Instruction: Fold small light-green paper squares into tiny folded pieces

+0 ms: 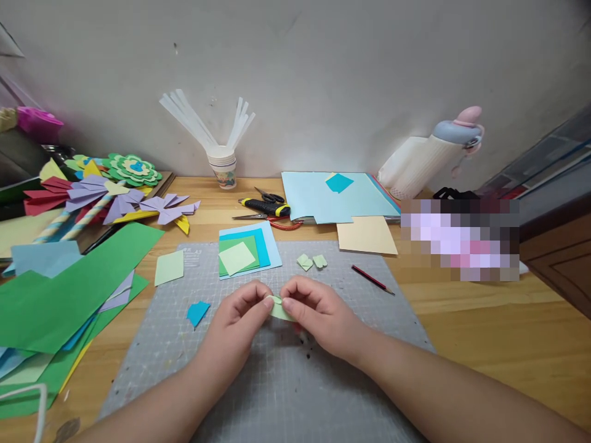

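My left hand point(240, 323) and my right hand point(318, 314) meet over the grey cutting mat point(286, 381). Both pinch one small pale green paper piece point(280, 309) between thumb and fingers, just above the mat. Two similar small pale green folded pieces point(312, 261) lie on the mat beyond my hands. A stack of square papers point(244, 249), light blue, cyan, green and pale green, sits at the mat's far edge. A cyan scrap point(197, 312) lies left of my left hand.
Green and blue sheets point(60, 295) cover the left side, with paper flowers and pinwheels point(115, 191) behind. Scissors and a utility knife point(265, 206), a cup of white strips point(223, 166), light blue sheets point(332, 197), a cream sheet point(366, 235), a red pencil point(372, 279) and a bottle point(438, 157) lie further back.
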Tool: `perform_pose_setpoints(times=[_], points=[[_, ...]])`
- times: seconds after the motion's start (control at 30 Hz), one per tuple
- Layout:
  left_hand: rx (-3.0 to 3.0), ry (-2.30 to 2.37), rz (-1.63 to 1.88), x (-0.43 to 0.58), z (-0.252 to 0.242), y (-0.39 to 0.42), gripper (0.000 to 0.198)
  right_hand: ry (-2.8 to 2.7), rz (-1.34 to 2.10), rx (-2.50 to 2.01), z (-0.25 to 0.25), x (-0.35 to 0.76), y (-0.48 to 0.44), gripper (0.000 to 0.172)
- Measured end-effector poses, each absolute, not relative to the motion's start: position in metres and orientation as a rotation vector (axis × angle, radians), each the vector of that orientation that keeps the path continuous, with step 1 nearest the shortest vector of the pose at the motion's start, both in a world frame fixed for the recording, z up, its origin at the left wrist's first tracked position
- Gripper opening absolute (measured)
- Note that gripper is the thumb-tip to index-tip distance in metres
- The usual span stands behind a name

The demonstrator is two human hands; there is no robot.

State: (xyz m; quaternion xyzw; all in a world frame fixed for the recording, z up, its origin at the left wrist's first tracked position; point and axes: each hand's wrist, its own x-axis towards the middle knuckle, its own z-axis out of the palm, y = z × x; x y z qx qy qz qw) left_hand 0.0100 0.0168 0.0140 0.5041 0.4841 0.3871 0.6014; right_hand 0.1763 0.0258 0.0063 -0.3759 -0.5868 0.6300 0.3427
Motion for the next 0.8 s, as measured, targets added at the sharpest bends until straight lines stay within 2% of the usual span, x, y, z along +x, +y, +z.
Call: perform_pose_setpoints(times=[0.17,0.43,0.67,0.8], points=[[1.177,1.128,0.916,0.0100,0.0139,0.0173,0.019,-1.580,1.551,-1.001,0.0041,0.1771,0.0267,0.015],[1.258,1.149,0.900,0.0084,0.0124,0.0167,0.020,-1.496,1.625,-1.009,0.0060,0.1752,0.0273,0.017],[1.385,1.176,0.855,0.0081,0.0118,0.0166,0.022,-1.332,1.779,-1.026,0.0024,0.1742,0.0291,0.029],[1.369,1.177,0.866,0.0070,0.0100,0.0159,0.021,-1.285,1.798,-1.021,0.0040,0.1745,0.0291,0.030]])
